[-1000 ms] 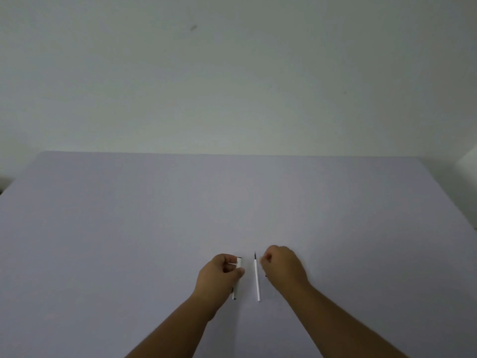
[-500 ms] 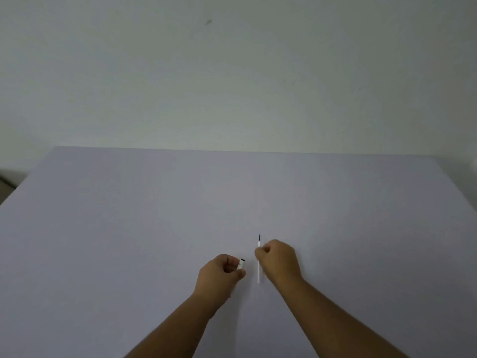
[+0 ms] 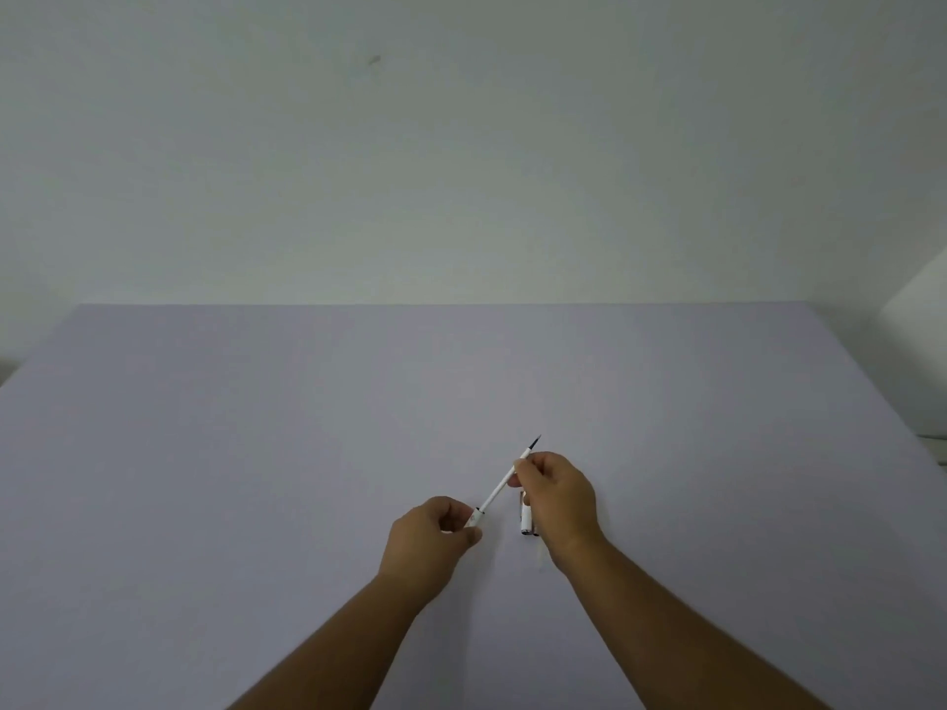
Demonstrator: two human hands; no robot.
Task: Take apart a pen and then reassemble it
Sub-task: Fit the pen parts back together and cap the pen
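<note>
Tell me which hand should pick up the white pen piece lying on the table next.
The right hand, probably. The loose white piece lies right beside it, partly under its palm, while the left hand grips the barrel the refill enters. The right must first release the refill.

A: What's diff vs. 1 s ago?
B: The refill (image 3: 505, 483) is off the worktop (image 3: 256, 453). It lay flat btwn the hands, pointing away; now it's tilted, dark tip up-right, lower end at the barrel piece (image 3: 474, 518).
A: And the hands?
B: Right hand (image 3: 556, 497) went from a fist beside the refill to pinching its upper part. Left hand (image 3: 430, 540) angled the barrel to meet it. A white part (image 3: 526, 520) now shows by the right hand.
</note>
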